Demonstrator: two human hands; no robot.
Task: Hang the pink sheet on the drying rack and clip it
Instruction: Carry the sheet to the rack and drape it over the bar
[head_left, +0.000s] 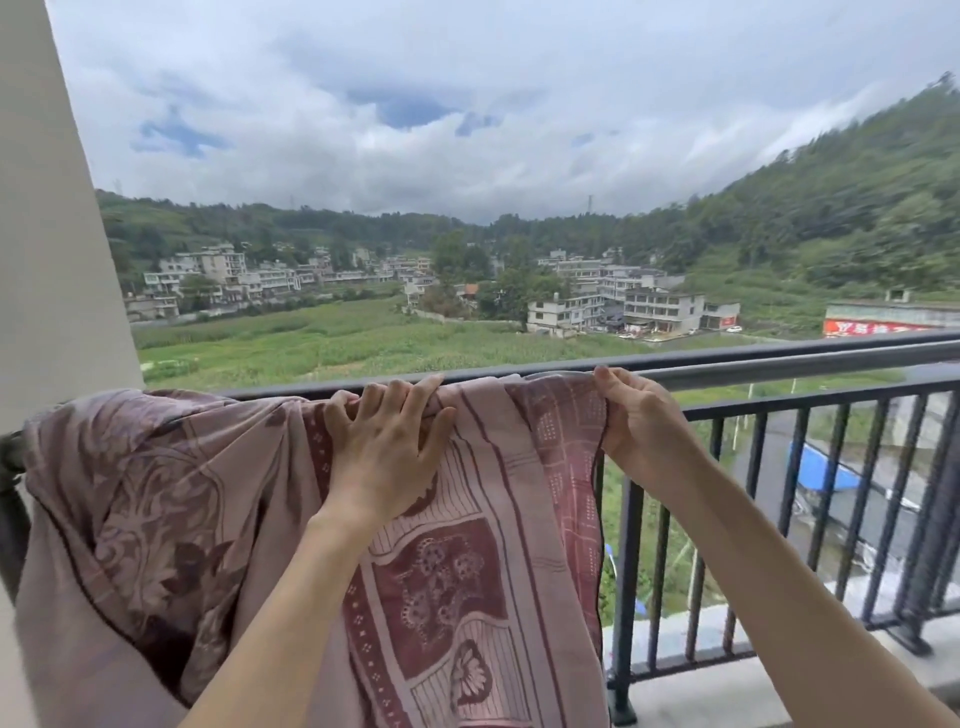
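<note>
The pink sheet (171, 519), patterned with dark red flowers and stripes, drapes over the grey rail (753, 371) along the balcony's top. It hangs bunched at the left and flatter toward the middle. My left hand (387, 447) lies on top of the sheet with fingers spread, pressing it against the rail. My right hand (636, 421) pinches the sheet's right edge just under the rail. No clip is in view.
A black metal balustrade (826, 499) with vertical bars runs below the rail to the right. A white pillar (52, 234) stands at the left. Beyond lie fields, houses and hills far below. The concrete ledge (727, 691) lies at the bars' feet.
</note>
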